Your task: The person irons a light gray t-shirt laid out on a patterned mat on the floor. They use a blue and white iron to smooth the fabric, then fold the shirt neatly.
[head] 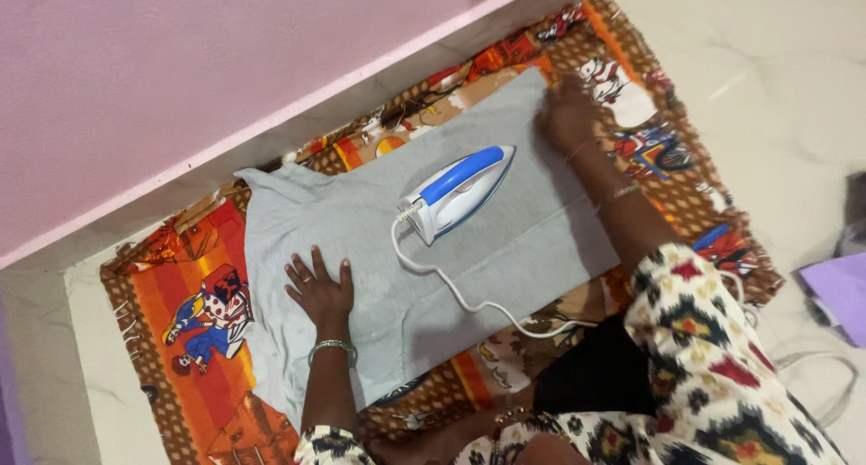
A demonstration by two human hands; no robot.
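**Grey garment, flat under two hands**

Soft, light grey garment (406, 239) spread on patterned blanket (198, 330). Left hand (320, 289) open, pressing flat. Right hand (566, 113) on far edge, grip unclear. Between both hands, iron (460, 193) resting. Probably easy to wrinkle; best held at edges.

Patterned sleeves (722, 339), bangles (332, 346), perhaps metal

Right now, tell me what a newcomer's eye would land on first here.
The white and blue iron stands out, resting alone mid-frame on a grey garment spread over a bright orange patterned cloth. The left hand presses flat on the garment, and the right hand rests on its far edge.
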